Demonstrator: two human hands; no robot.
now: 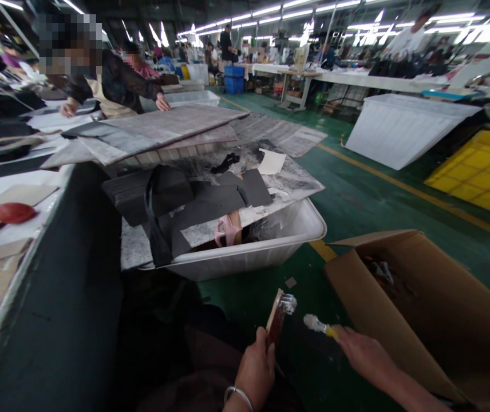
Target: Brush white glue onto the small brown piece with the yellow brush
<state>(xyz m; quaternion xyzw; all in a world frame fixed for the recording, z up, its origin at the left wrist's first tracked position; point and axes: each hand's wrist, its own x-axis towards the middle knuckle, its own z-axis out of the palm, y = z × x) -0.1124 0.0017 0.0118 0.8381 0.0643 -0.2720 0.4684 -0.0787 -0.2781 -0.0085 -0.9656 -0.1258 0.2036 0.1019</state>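
My left hand (256, 366), with a bangle at its wrist, is closed around a narrow dark-red piece (276, 323) with a pale edge. Its exact kind I cannot make out. Whitish, shiny stuff (288, 303) covers the piece's upper end. To the right, my right hand (364, 352) grips a small brush (319, 325) by its yellow handle. The brush head is coated white and points left toward the piece, with a gap between them.
An open cardboard box (399, 337) stands close on my right. Ahead, a white tub (245, 258) carries a board with dark sheets (214, 200). A worktable (56, 274) runs along my left, a red object (15, 213) on it. Another person (111, 86) works beyond.
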